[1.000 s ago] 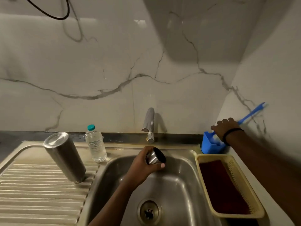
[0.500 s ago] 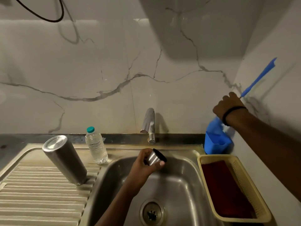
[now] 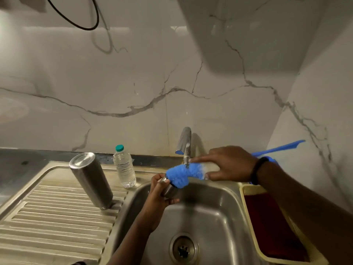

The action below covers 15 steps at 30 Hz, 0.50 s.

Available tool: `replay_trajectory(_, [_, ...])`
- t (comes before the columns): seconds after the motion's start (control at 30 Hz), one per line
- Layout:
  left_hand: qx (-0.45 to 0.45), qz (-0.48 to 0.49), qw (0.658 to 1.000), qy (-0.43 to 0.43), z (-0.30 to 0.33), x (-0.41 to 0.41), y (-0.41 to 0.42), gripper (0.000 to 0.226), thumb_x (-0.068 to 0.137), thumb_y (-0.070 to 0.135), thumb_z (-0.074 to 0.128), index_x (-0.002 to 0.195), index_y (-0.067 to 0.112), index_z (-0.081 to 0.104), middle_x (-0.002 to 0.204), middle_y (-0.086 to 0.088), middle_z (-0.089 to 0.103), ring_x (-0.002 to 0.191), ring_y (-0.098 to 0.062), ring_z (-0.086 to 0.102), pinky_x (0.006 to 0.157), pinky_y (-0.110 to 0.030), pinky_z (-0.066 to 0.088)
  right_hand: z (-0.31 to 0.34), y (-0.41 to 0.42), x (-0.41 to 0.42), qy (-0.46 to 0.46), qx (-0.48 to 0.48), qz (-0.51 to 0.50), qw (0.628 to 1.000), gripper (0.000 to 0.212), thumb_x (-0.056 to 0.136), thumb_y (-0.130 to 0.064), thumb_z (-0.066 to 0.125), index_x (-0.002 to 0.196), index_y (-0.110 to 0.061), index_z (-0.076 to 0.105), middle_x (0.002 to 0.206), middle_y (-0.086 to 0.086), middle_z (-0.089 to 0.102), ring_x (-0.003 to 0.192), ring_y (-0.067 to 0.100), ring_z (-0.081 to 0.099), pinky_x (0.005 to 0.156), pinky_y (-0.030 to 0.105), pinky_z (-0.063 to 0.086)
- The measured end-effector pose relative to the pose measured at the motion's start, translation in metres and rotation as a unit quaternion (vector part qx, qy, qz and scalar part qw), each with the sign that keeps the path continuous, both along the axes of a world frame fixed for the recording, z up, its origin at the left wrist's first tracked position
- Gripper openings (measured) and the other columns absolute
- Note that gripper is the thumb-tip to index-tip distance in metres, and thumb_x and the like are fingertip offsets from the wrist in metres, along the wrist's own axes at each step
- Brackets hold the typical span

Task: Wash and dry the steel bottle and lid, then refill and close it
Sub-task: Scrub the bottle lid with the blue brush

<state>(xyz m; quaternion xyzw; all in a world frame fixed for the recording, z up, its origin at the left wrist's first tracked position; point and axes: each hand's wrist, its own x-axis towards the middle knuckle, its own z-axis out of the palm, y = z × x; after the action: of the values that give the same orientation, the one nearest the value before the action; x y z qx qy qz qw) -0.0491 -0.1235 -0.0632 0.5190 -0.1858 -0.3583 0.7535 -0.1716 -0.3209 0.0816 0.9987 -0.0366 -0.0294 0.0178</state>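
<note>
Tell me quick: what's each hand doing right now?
Left hand: grips the steel lid over the sink.
Right hand: holds the blue bottle brush near its bristles.

Left hand point(image 3: 159, 190) curled in a grip at centre, forearm reaching up from near edge; right hand point(image 3: 227, 165) pinching, arm entering from right.

Ribbed steel drainboard point(image 3: 57, 217) with upturned steel bottle point(image 3: 90, 180), plastic water bottle point(image 3: 124, 167) just beside.
</note>
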Motion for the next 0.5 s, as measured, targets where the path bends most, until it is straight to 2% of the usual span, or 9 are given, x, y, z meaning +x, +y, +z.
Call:
replay_trajectory(0.07, [-0.021, -0.013, 1.000, 0.000, 0.004, -0.001, 0.000, 0.032, 0.094, 0.035, 0.053, 0.124, 0.024, 0.050, 0.119, -0.008, 0.068, 0.106, -0.028, 0.069, 0.074, -0.040, 0.057, -0.017, 0.008, 0.003, -0.057, -0.064, 0.042, 0.995, 0.057, 0.091, -0.051, 0.052, 0.144, -0.053, 0.029, 0.107, -0.003, 0.060, 0.094, 0.015, 0.057, 0.076, 0.029, 0.037])
replay_trajectory(0.17, [-0.069, 0.012, 0.997, 0.033, 0.008, -0.002, -0.002, 0.035, 0.098, 0.039, 0.051, 0.128, 0.023, 0.051, 0.123, -0.009, 0.068, 0.107, -0.029, 0.069, 0.076, -0.041, 0.057, -0.035, 0.015, 0.009, -0.185, -0.180, 0.109, 0.960, 0.063, 0.077, -0.041, 0.074, 0.136, -0.040, 0.051, 0.079, 0.000, 0.061, 0.064, 0.016, 0.056, 0.058, 0.029, 0.041])
replay_trajectory(0.27, [-0.071, 0.045, 0.995, 0.044, 0.013, -0.002, -0.009, 0.038, 0.099, 0.042, 0.046, 0.130, 0.021, 0.051, 0.127, -0.014, 0.066, 0.109, -0.030, 0.069, 0.077, -0.039, 0.057, -0.051, 0.020, 0.016, -0.243, -0.213, 0.138, 0.936, 0.067, 0.073, -0.028, 0.079, 0.135, -0.033, 0.055, 0.077, 0.009, 0.063, 0.062, 0.022, 0.059, 0.055, 0.032, 0.046])
replay_trajectory(0.37, [-0.015, 0.090, 0.996, 0.019, 0.017, 0.001, -0.017, 0.051, 0.097, 0.055, 0.042, 0.129, 0.016, 0.051, 0.121, -0.020, 0.068, 0.103, -0.030, 0.069, 0.073, -0.035, 0.053, -0.066, 0.025, 0.019, -0.241, -0.212, 0.126, 0.939, 0.065, 0.076, -0.025, 0.076, 0.136, -0.029, 0.051, 0.081, 0.013, 0.064, 0.060, 0.024, 0.059, 0.054, 0.035, 0.048])
replay_trajectory(0.43, [0.029, 0.102, 0.994, 0.004, 0.020, 0.003, -0.017, 0.061, 0.091, 0.063, 0.048, 0.126, 0.014, 0.054, 0.112, -0.021, 0.070, 0.092, -0.031, 0.067, 0.066, -0.032, 0.051, -0.069, 0.027, 0.017, -0.199, -0.168, 0.119, 0.958, 0.061, 0.077, -0.034, 0.073, 0.134, -0.030, 0.051, 0.078, 0.009, 0.064, 0.056, 0.022, 0.058, 0.052, 0.033, 0.047])
replay_trajectory(0.5, [0.056, 0.084, 0.995, -0.009, 0.020, 0.007, -0.013, 0.051, 0.088, 0.057, 0.056, 0.115, 0.014, 0.061, 0.102, -0.019, 0.071, 0.081, -0.031, 0.066, 0.060, -0.032, 0.049, -0.065, 0.026, 0.014, -0.140, -0.109, 0.106, 0.978, 0.054, 0.084, -0.047, 0.057, 0.136, -0.037, 0.048, 0.085, 0.003, 0.067, 0.062, 0.017, 0.059, 0.057, 0.031, 0.050])
